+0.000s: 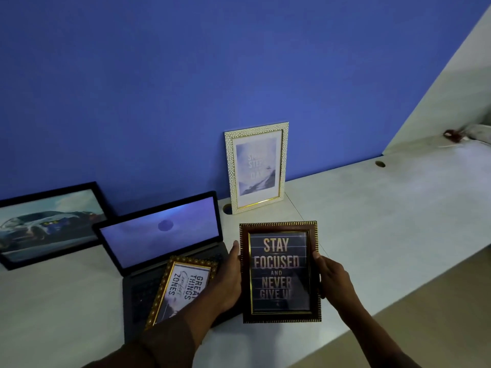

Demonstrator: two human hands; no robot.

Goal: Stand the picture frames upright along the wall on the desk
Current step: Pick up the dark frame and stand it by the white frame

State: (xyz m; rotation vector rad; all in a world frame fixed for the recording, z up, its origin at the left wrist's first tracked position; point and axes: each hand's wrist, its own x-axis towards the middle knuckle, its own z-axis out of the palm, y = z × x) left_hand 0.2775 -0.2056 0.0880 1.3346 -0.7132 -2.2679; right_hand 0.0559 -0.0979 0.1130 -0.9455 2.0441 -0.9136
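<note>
A brown and gold frame (280, 272) reading "STAY FOCUSED AND NEVER GIVE UP" is held over the desk, facing me. My left hand (229, 277) grips its left edge and my right hand (332, 277) grips its right edge. A white pebbled frame (256, 167) stands upright against the blue wall (186, 88). A black frame with a car picture (49, 224) leans on the wall at the far left. A gold frame (180, 290) lies flat on the laptop keyboard, partly hidden by my left forearm.
An open laptop (162, 235) sits on the white desk (385, 216) between the car frame and the white frame. Two cable holes (380, 164) are in the desk near the wall. A white partition (457, 83) and small clutter stand at the far right.
</note>
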